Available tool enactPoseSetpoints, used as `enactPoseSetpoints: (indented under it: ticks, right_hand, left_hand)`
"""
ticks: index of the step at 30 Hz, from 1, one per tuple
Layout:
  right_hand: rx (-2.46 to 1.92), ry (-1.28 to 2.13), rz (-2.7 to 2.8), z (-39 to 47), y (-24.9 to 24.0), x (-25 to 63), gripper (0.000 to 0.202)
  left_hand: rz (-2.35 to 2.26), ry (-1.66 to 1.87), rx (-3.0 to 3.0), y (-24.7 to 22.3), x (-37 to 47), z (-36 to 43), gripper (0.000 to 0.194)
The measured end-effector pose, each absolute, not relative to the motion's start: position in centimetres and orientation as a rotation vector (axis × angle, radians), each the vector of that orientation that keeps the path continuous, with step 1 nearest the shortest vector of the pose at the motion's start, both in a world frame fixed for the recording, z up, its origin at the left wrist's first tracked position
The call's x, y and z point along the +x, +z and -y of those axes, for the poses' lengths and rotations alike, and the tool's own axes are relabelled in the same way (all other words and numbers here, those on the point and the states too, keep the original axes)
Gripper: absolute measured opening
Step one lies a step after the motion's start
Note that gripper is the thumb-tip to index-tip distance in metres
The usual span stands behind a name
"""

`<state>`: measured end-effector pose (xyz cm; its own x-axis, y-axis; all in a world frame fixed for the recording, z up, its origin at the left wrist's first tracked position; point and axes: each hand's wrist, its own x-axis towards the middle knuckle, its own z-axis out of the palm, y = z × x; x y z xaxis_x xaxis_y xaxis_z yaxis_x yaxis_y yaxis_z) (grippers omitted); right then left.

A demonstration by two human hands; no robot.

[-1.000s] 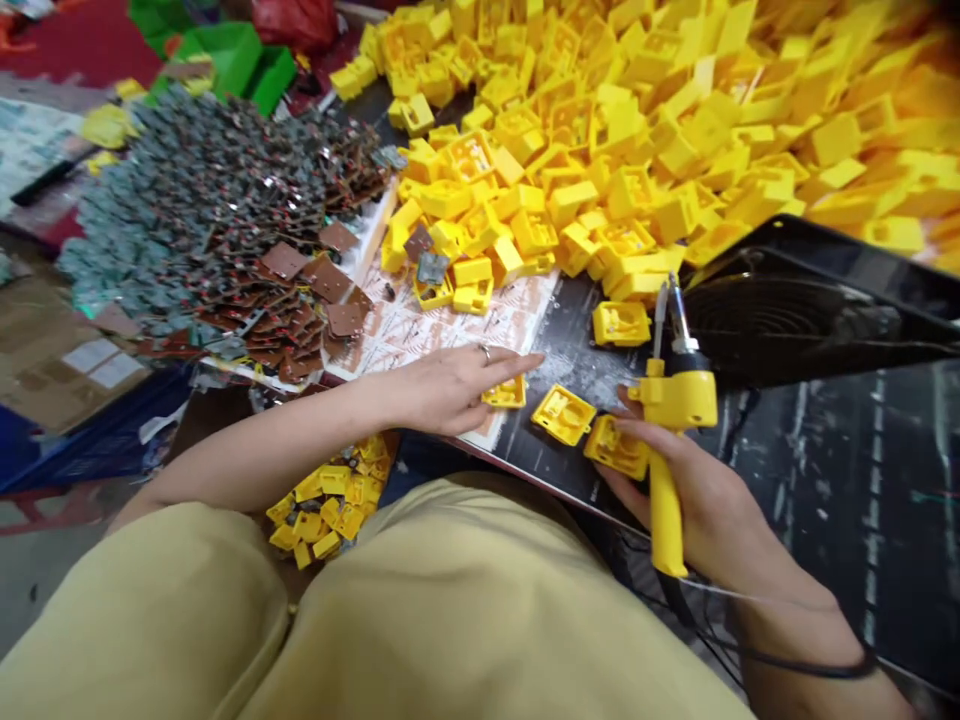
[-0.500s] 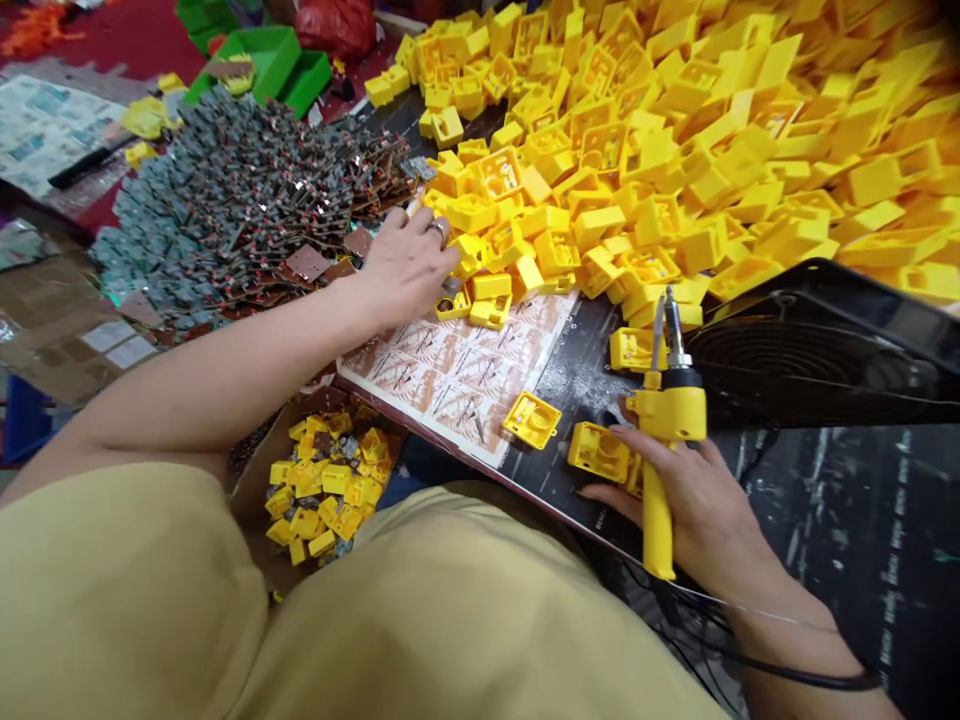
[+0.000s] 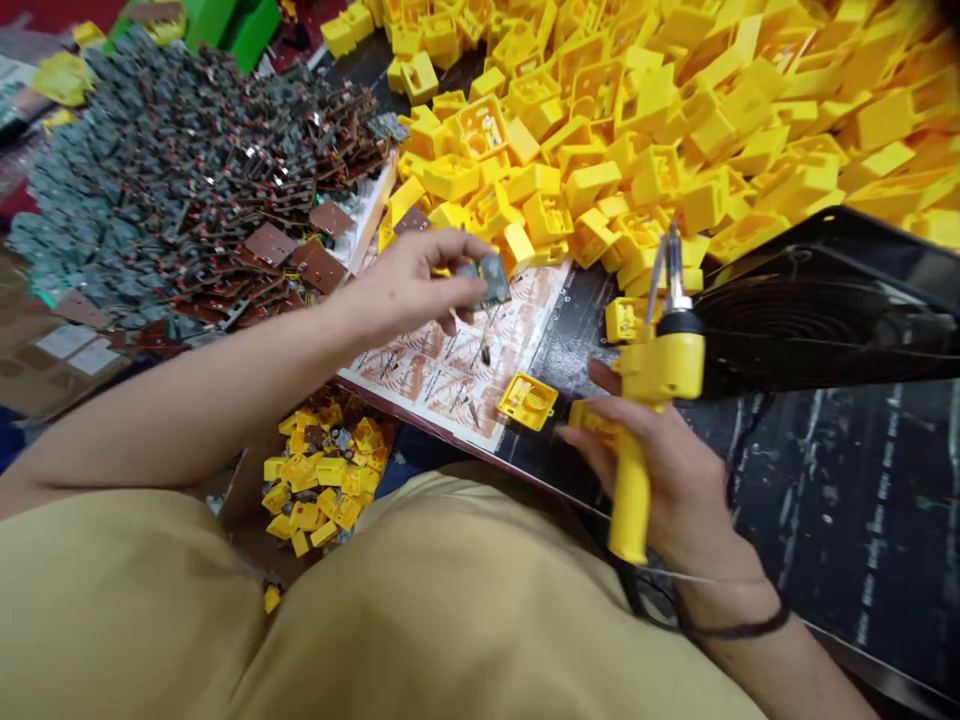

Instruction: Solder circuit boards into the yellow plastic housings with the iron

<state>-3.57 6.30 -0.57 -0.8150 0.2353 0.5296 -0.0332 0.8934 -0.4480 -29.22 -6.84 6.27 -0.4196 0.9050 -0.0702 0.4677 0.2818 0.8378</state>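
Between the thumb and fingers of my left hand (image 3: pixel 427 280) is a small grey-green circuit board (image 3: pixel 491 279), with thin wires and a dark part dangling under it. My right hand (image 3: pixel 667 460) is wrapped round a yellow electric screwdriver (image 3: pixel 634 480), its metal bit pointing up and away. The fingers of that hand also touch a yellow case (image 3: pixel 589 418) at the table edge. Just left of it, an open yellow case (image 3: pixel 528 401) lies by itself, partly on the printed sheet (image 3: pixel 450 400).
Yellow cases (image 3: pixel 652 120) are heaped across the back right. A pile of circuit boards (image 3: pixel 195 190) covers the back left, with a green bin (image 3: pixel 251 35) behind. A black fan (image 3: pixel 810 300) stands at right. Below the table edge, a carton holds yellow pieces (image 3: pixel 319 480).
My left hand has come away from the heap's edge and now holds a circuit board with dangling wires. My right hand and the screwdriver have shifted slightly left, and the view has moved.
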Motion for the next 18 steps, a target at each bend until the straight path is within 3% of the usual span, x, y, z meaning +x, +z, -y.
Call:
enactPoseSetpoints:
  ticks: [5, 8, 11, 18]
  right_hand:
    - [0.065, 0.438, 2.578, -5.3, -0.4, -6.2, 0.026]
    - [0.121, 0.465, 2.609, -5.8, -0.3, -5.9, 0.027]
    - [0.124, 0.477, 2.609, -6.6, 0.1, -4.7, 0.040]
    - [-0.115, 0.482, 2.361, -7.1, 1.8, -0.9, 0.037]
  left_hand:
    - [-2.170, 0.905, 1.202, 2.1, -26.1, 9.8, 0.041]
    - [-2.428, 0.433, 1.526, 1.8, -25.4, 11.6, 0.034]
    - [-2.570, 0.102, 1.769, 2.3, -25.6, 12.9, 0.040]
    - [-2.208, 0.407, 1.970, 2.2, -25.8, 13.1, 0.034]
